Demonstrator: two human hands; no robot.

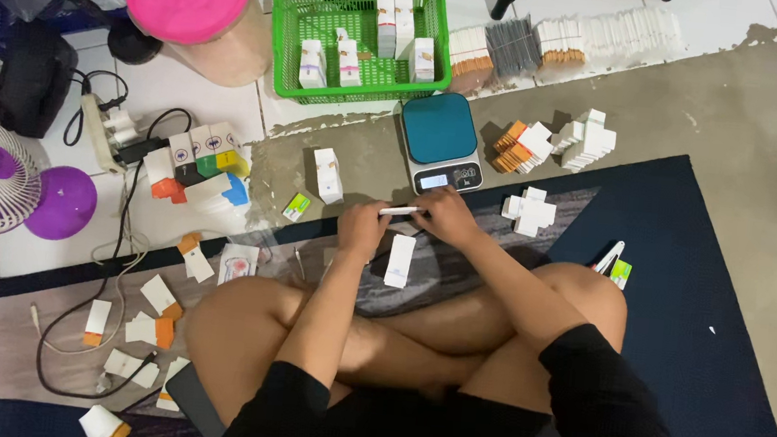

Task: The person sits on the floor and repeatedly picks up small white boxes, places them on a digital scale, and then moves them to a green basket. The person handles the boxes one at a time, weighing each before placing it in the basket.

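From the head view I see my left hand [361, 230] and right hand [450, 216] meeting over the floor, both grips closed on a thin white pen-like stick [398, 211] held level between them; the left pinches its one end, the right the other. Just below that grip a flat white carton [400, 261] lies on the dark mat [684, 272], apart from both hands. Just beyond the right grip sits a small scale [442, 144] with a teal pan, nearly touching the knuckles. Farther beyond is a green basket [291, 41] holding upright white boxes. To the left of the grip stands one white box [328, 175].

My judgement: the stick is slim and held only at its tips, so a twist could let it slip. The right knuckles could also nudge the scale.
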